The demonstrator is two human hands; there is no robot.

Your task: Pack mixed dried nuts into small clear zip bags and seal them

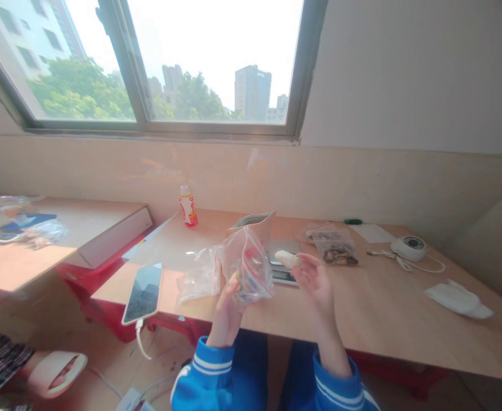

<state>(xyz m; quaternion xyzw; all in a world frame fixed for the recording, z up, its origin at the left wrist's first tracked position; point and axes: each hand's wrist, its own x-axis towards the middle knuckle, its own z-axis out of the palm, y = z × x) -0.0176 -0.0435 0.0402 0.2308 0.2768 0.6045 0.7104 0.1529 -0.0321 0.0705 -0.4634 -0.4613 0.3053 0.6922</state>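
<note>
My left hand point(229, 308) is closed around the lower side of a clear zip-lock bag point(253, 265) with a red seal line. Small pieces lie in the bag's bottom, too blurred to name. Between the fingertips of my right hand point(315, 279) is a whitish, elongated piece point(287, 258) whose kind I cannot make out. Below and behind that piece, a flat digital scale point(284, 277) rests on the table, partly covered by the bag. Directly behind the bag stands an open brown pouch point(266, 225). Another clear plastic bag point(199, 277) lies to the left.
A phone point(144, 294) with a cable overhangs the front edge. At the back stand a drink bottle point(188, 206) and bags of dried brown pieces point(332, 245). Rightward are a small white fan-like device point(409, 248) and a white tissue-like item point(458, 299). Another person's foot shows lower left.
</note>
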